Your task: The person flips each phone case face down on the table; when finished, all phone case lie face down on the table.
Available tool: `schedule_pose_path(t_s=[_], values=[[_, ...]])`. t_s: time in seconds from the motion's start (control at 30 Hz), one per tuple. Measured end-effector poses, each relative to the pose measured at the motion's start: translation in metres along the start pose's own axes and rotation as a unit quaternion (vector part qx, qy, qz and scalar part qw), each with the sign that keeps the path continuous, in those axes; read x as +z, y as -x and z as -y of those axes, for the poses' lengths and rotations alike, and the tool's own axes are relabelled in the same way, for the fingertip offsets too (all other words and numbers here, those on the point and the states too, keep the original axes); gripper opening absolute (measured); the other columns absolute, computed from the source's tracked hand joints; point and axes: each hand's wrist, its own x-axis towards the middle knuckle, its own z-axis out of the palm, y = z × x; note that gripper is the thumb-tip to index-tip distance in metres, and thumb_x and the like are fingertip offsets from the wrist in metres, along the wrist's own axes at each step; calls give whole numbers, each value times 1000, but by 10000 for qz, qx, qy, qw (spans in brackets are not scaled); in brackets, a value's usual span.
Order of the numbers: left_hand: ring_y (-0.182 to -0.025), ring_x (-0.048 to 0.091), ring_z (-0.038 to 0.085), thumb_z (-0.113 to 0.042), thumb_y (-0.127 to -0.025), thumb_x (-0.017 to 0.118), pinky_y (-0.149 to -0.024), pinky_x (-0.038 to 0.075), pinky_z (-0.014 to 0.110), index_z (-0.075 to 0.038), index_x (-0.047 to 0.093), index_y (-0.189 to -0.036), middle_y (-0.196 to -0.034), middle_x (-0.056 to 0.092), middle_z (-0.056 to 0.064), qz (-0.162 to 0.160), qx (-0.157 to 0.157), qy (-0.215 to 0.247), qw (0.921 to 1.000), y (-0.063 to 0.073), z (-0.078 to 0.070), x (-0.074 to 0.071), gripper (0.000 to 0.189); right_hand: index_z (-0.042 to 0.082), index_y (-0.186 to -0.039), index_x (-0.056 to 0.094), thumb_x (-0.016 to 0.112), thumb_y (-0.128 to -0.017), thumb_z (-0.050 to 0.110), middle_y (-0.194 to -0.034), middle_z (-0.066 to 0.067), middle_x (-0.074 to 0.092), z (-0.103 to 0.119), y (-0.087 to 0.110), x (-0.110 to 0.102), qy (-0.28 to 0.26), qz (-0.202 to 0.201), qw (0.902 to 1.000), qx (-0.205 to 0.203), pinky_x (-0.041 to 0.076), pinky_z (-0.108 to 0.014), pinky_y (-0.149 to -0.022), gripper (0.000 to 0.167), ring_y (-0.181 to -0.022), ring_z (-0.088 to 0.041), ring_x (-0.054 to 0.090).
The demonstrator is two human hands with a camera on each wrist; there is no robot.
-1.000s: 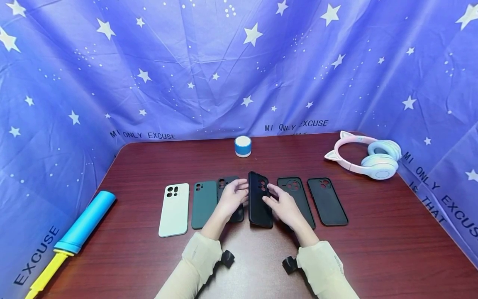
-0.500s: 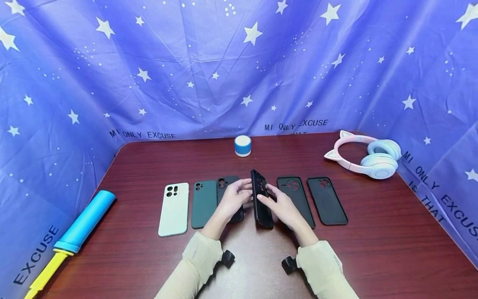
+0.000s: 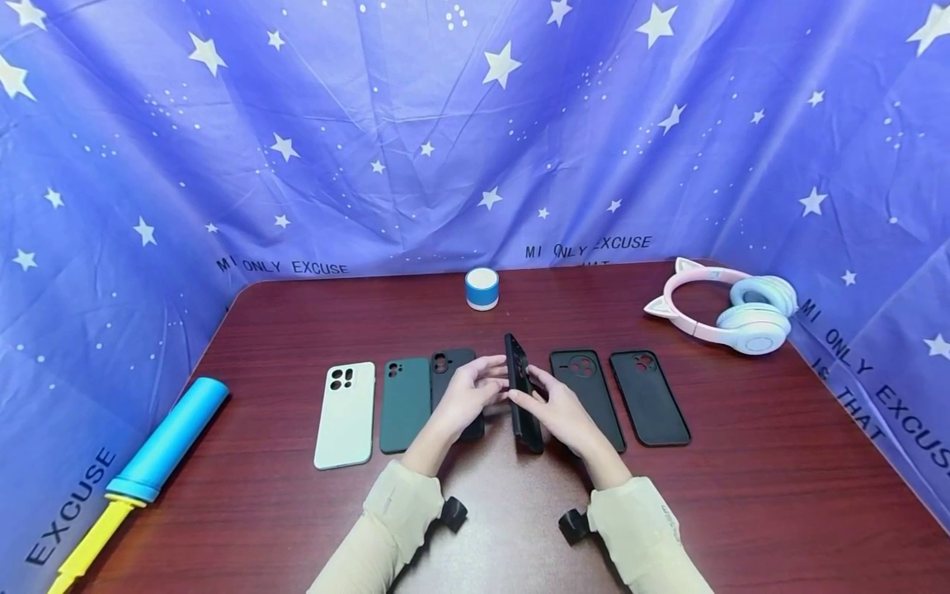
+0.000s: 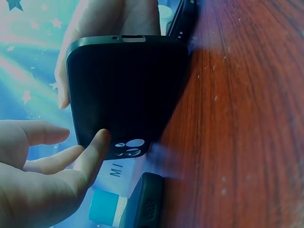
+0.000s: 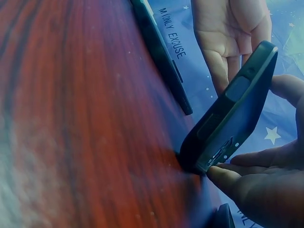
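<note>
A black phone case (image 3: 525, 412) stands tilted nearly on its long edge between both hands, its camera cutouts (image 4: 129, 148) at the far end in the left wrist view. My left hand (image 3: 463, 392) is on its left side, straight fingers touching the face near the cutouts. On the other side, my right hand (image 3: 557, 406) pinches the case, thumb at the raised edge and fingers (image 5: 225, 179) near the camera end. Under the left hand lies a dark grey case (image 3: 453, 363), partly hidden. To the right of the hands lies a black case (image 3: 594, 396) with a round camera cutout.
A white case (image 3: 345, 421) and a green case (image 3: 405, 404) lie at left; another black case (image 3: 650, 404) lies at right. Behind stands a small blue-and-white cylinder (image 3: 482, 290). Cat-ear headphones (image 3: 750, 326) lie back right, a blue-and-yellow pump (image 3: 166, 445) at the left edge.
The held case has tipped further upright onto its edge, its raised side swinging right. My left fingers have followed rightward along with it. The other cases have stayed put.
</note>
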Motion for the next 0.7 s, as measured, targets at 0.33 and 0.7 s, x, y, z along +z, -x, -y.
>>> schedule_pose_path(t_s=[0.33,0.7], values=[[-112,63,26,3,-96,46,-94,56,33,4,45,-140,-133,56,27,-19,124,-131,9998,1,-2,1,44,1,-150,31,57,-97,35,-152,-22,38,1,2,1,-330,183,9993,-82,37,-54,-112,68,-140,-36,38],[-116,62,30,3,-96,46,-95,55,34,5,47,-138,-132,57,26,-29,34,-180,9998,-1,1,1,42,-4,-149,30,54,-99,23,-148,-25,42,-3,-2,4,-1340,390,9902,-86,41,-43,-111,61,-136,-33,45]])
